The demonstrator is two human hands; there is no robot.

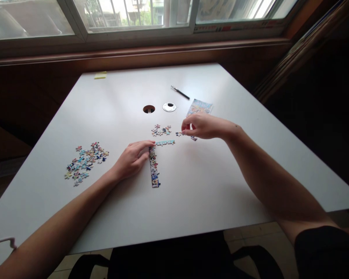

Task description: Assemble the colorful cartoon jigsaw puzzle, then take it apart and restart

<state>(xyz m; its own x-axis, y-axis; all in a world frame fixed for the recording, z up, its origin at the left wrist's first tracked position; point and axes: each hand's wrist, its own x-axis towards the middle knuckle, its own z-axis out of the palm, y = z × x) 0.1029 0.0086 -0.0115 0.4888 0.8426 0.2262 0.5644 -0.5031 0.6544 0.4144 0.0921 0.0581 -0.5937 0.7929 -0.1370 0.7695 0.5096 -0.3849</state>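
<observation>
My left hand [132, 158] rests on the white table [192, 186], fingers curled, fingertips pressing the top of an assembled strip of jigsaw pieces [154, 167] that runs toward me. A short joined row of light-blue pieces [165, 143] meets that strip at its far end. My right hand [202, 126] hovers just right of it, thumb and fingers pinched on a small puzzle piece [186, 130]. A few loose pieces [193, 138] lie under that hand. A small cluster of loose pieces [161, 130] sits between the hands.
A larger pile of loose pieces [85, 162] lies at the left. Farther back are a cable hole [149, 109], its round cap [169, 107], a pen [180, 92], a printed picture card [199, 107] and a yellow sticky note [100, 75]. A window runs behind the table.
</observation>
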